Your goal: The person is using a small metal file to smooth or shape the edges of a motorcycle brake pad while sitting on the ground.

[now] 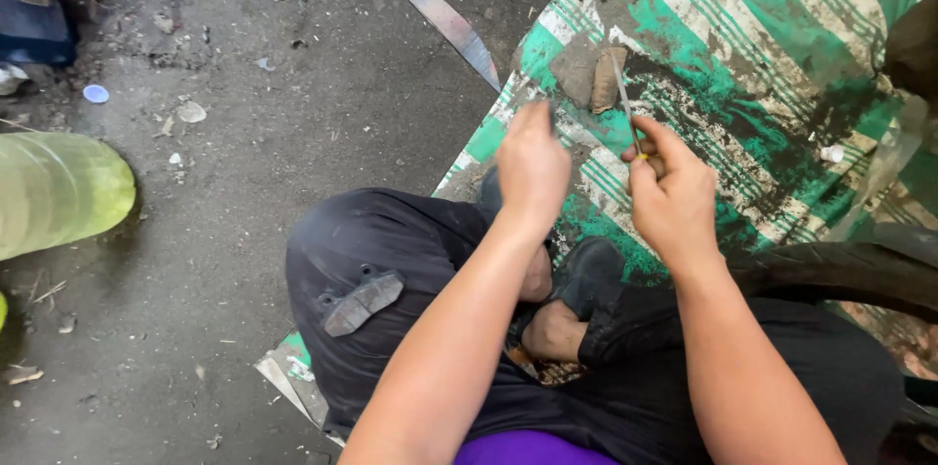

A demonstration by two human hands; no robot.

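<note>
My right hand (672, 193) pinches a thin metal rod-like tool (626, 105) with a yellow bit at the grip, its tip pointing up toward two brown stone-like lumps (590, 77) on the mat. My left hand (532, 164) is held beside it, fingers curled; whether it holds anything small is hidden. Both hands hover above my crossed legs in dark trousers. A flat grey curved pad (362, 303) rests on my left knee.
A dirty green-and-white striped mat (772, 45) covers the right side. A long curved metal blade (451, 27) lies on the grey concrete floor. A yellow-green plastic container (57, 191) sits at left. A black rubber tyre edge (845, 270) runs at right.
</note>
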